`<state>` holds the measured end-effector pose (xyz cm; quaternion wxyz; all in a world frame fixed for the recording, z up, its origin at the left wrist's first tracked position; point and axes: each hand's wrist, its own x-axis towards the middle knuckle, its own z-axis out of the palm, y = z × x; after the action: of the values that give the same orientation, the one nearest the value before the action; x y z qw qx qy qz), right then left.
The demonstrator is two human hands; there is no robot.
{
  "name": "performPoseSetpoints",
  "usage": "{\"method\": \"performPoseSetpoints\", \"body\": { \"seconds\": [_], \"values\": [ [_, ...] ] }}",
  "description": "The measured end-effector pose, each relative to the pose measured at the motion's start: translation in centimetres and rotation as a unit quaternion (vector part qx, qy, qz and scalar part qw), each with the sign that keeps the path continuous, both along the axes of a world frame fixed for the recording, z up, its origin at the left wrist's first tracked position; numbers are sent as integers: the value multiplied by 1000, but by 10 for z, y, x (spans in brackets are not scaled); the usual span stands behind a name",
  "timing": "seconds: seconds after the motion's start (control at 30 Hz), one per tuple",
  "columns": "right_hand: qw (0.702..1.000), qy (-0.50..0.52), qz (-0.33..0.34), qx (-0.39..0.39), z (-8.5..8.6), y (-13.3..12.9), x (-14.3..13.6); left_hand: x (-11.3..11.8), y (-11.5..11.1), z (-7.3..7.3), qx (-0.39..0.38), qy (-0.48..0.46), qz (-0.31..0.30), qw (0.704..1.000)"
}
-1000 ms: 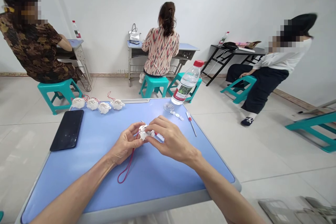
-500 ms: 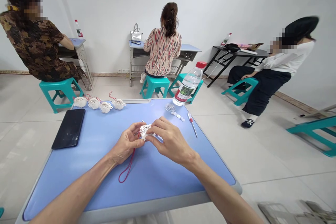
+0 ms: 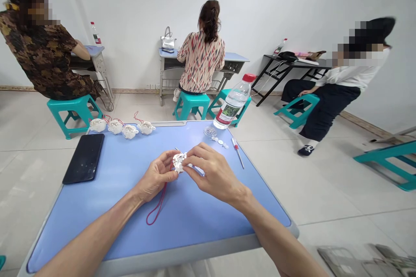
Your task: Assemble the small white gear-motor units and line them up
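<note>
A small white round part [image 3: 178, 162] with a red cord loop [image 3: 156, 210] hanging from it is held over the blue desk [image 3: 136, 236]. My left hand [image 3: 156, 176] grips its left edge between thumb and fingers. At its right side, the fingertips of my right hand [image 3: 209, 169] are pinched together against the part; whether they hold a tiny piece is hidden. Beyond my hands, several similar white round parts [image 3: 130, 131] with red cords lie at the far left. Small white discs [image 3: 220, 142] and a clear dish [image 3: 210, 131] sit at the far right.
A black phone [image 3: 83, 159] lies at the desk's left edge. Toward the right are a red-capped bottle [image 3: 231, 106] and a screwdriver [image 3: 238, 153]. Three seated people are farther off, on green stools [image 3: 191, 102], by other desks.
The right fingertips have shifted slightly on the white part, and more of its face shows. My left hand keeps its hold. The whole view has moved a little.
</note>
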<state>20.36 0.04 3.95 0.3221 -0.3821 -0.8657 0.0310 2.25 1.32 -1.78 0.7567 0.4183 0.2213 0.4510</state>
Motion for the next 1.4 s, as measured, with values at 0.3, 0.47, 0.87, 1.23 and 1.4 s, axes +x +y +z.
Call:
{"method": "performPoseSetpoints", "body": {
  "seconds": [0.3, 0.47, 0.87, 1.23, 1.4],
  "values": [
    [1000, -23, -5, -17, 0, 2, 0, 0, 0, 0, -3, 3, 0, 1000],
    [999, -4, 12, -45, 2, 3, 5, 0, 0, 0, 3, 1, -12, 1000],
    [1000, -19, -1, -7, 0, 3, 3, 1, 0, 1, 3, 6, 0, 1000],
    [999, -36, 12, -39, 7, 3, 7, 0, 0, 2, 7, 6, -13, 1000],
    [999, -27, 26, -31, 8, 2, 11, 0, 0, 2, -1, -11, -14, 1000]
  ]
}}
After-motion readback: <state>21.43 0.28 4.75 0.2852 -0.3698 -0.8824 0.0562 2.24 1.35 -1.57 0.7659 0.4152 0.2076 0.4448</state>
